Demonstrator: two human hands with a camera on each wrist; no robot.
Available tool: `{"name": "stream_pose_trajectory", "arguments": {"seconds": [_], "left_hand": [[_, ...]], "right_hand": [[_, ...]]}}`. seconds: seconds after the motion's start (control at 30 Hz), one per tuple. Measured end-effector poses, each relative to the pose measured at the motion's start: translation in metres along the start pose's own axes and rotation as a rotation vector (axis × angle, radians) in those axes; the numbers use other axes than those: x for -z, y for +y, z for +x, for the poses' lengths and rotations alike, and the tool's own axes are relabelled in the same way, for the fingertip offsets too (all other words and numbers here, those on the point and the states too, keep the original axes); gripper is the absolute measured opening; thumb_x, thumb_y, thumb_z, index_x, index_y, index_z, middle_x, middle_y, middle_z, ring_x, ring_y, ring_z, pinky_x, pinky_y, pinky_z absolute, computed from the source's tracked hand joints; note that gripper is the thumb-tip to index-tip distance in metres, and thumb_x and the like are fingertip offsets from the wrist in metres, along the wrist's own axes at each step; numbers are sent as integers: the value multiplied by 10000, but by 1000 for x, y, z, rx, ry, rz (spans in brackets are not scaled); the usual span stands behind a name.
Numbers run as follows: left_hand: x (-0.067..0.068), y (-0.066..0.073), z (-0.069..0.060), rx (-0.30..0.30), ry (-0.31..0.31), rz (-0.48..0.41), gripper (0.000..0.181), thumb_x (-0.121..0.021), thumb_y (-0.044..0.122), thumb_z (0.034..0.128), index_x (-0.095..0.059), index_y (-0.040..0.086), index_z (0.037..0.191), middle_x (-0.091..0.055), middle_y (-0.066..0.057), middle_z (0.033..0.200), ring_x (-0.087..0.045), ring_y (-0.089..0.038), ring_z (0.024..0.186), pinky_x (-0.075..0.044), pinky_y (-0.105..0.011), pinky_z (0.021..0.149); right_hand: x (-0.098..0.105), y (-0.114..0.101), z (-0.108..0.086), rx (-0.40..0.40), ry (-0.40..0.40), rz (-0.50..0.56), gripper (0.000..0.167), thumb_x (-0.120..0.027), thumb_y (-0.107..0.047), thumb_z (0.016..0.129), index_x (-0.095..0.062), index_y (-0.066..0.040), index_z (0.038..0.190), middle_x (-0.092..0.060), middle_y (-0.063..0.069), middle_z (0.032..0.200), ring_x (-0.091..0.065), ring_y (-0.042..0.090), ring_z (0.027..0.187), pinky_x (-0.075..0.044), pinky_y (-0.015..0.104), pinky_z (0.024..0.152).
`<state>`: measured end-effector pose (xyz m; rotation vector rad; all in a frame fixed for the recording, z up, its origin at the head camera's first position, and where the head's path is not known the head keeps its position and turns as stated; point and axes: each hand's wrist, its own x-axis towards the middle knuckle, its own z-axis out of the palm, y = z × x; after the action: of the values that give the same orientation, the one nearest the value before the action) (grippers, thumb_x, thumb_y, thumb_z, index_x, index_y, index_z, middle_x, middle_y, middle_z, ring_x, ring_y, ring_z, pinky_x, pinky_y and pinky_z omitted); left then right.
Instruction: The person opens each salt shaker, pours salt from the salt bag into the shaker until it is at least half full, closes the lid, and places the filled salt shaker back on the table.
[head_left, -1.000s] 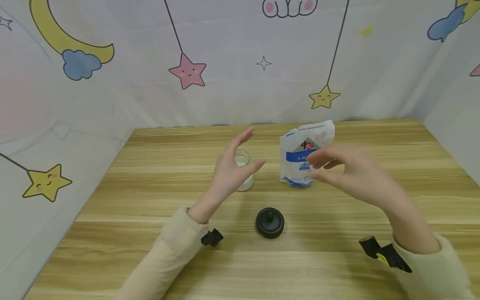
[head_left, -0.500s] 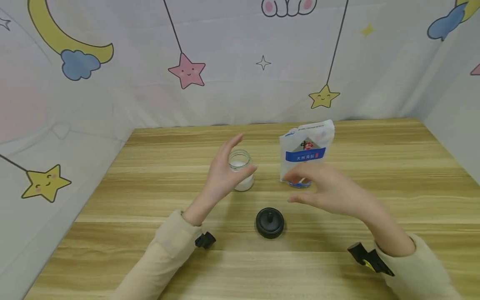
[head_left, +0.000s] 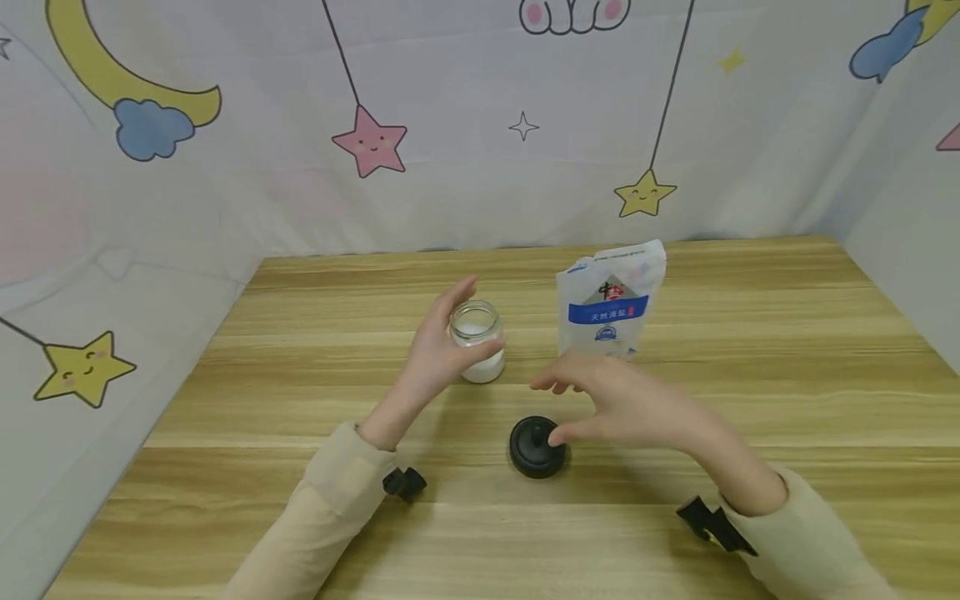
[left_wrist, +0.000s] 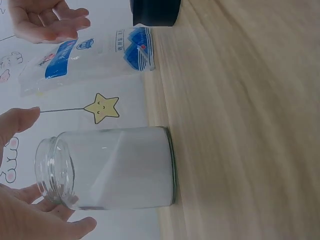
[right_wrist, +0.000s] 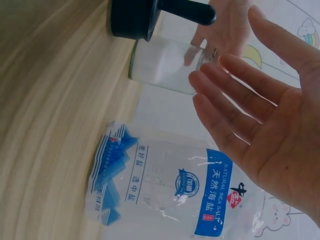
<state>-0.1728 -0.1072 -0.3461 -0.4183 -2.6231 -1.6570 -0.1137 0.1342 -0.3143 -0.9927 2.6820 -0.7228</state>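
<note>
A glass jar (head_left: 482, 367) part full of white salt stands uncovered at the middle of the table. My left hand (head_left: 437, 346) reaches around its neck, thumb and fingers spread. In the left wrist view the thumb (left_wrist: 21, 122) is apart from the glass; some fingers lie behind the neck, and I cannot tell whether they touch it. A round black lid (head_left: 534, 454) with an upright knob lies nearer me. My right hand (head_left: 626, 404) hovers over it with fingers apart and nothing held. From the right wrist, the lid's knob (right_wrist: 190, 11) appears free of the fingers.
Behind my right hand stands a white and blue sea salt bag (head_left: 603, 312), its lower part hidden by that hand. A printed cloth (head_left: 480, 192) hangs along the table's back edge. Both wrists carry small black cameras.
My right hand has come down and leftward from in front of the salt bag to above the lid. The left hand has shifted a little left, closer around the jar.
</note>
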Motion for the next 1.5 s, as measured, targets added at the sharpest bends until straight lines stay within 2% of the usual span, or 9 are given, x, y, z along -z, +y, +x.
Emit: {"name": "stream_pose_trajectory", "arguments": {"seconds": [0.07,0.2,0.3,0.43,0.67,0.73,0.97,1.17,1.5], "left_hand": [[0,-2,1,15,-10,-13,872,-810,195,768,-323,233,1490,-398,-71,1507,-333,-252,1421,-288,-530,1159],[1,-3,2,47,-28,-23,875,-805,185,773,-311,210,1495,-401,-89,1504,-335,-273,1419,-266,-516,1177],[1,-3,3,75,-44,-46,878,-800,172,778,-300,190,1500,-398,-72,1505,-323,-268,1425,-236,-490,1198],[2,-3,4,113,-61,-91,883,-794,155,786,-284,182,1506,-365,-60,1530,-277,-270,1449,-198,-493,1211],[2,-7,6,174,-58,-143,826,-799,156,780,-345,169,1469,-354,-63,1531,-272,-293,1449,-219,-513,1199],[1,-9,7,187,-56,-159,799,-800,151,778,-370,167,1450,-372,-58,1514,-282,-289,1445,-226,-508,1197],[-1,-13,8,220,-55,-194,785,-804,104,760,-390,147,1426,-460,-108,1450,-335,-278,1417,-254,-483,1187],[-4,-17,10,232,-43,-216,766,-809,73,742,-411,146,1393,-516,-128,1398,-387,-265,1380,-279,-445,1172],[-6,-19,11,258,-59,-243,765,-799,65,749,-395,141,1394,-509,-84,1377,-430,-275,1327,-317,-450,1144]], "right_hand": [[-1,-2,1,-20,-28,19,536,-770,-374,795,-589,-190,1265,-653,-38,1199,-612,160,1094,-521,392,923],[-5,-1,2,11,-38,7,522,-761,-372,806,-586,-173,1255,-653,-11,1200,-614,180,1085,-525,397,911],[-9,0,2,29,-41,-6,527,-756,-383,809,-581,-166,1257,-643,-12,1200,-607,167,1079,-523,383,906],[-14,-1,3,11,-61,-13,548,-763,-377,803,-571,-170,1273,-619,-19,1201,-598,149,1079,-520,363,902],[-22,-1,7,29,-75,-63,577,-778,-394,782,-582,-170,1276,-590,-29,1210,-564,118,1000,-508,328,883],[-25,0,7,51,-74,-79,577,-786,-390,773,-590,-158,1263,-595,-26,1207,-561,123,1030,-503,341,909],[-32,2,10,100,-89,-115,566,-799,-372,757,-605,-141,1236,-614,-24,1206,-567,142,1134,-484,369,984],[-36,2,10,96,-99,-118,568,-807,-366,748,-606,-151,1234,-609,-38,1202,-564,143,1144,-486,367,984],[-39,3,11,77,-121,-125,594,-816,-360,742,-592,-152,1252,-599,-25,1206,-548,178,1184,-476,397,1009]]}}
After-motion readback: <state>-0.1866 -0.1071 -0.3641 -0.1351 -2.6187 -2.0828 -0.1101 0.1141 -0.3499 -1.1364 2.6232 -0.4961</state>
